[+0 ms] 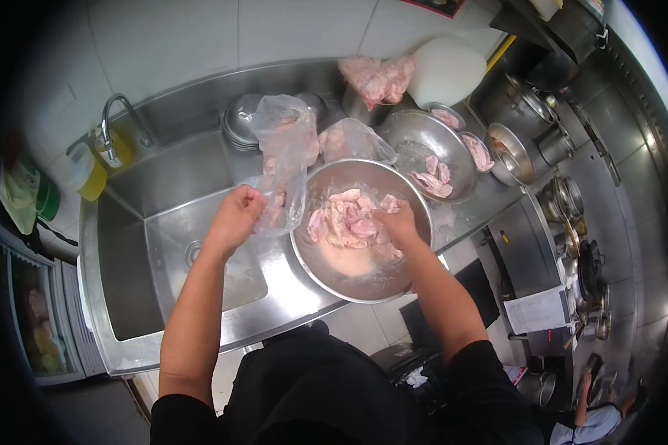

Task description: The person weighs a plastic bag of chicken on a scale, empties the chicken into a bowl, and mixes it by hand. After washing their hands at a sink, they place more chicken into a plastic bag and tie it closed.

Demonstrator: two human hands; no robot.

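My left hand (239, 215) pinches the edge of a clear plastic bag (286, 144), whose mouth hangs toward the large steel bowl (304, 256). Pale raw meat shows through the bag. Inside the bowl lies a heap of raw chicken pieces (345, 219) with some cloudy liquid. My right hand (399, 225) reaches in at the bowl's right side, its fingers curled at a chicken piece (388, 202) and partly hidden. Right behind the bowl rests another bag of raw meat (349, 141).
A second steel bowl (404, 133) holds a few chicken pieces, with smaller bowls (510, 152) beside it. Behind stands a filled meat bag (378, 78) on a steel pot. The sink (200, 200) and faucet (111, 119) are left. Another person (590, 415) is at lower right.
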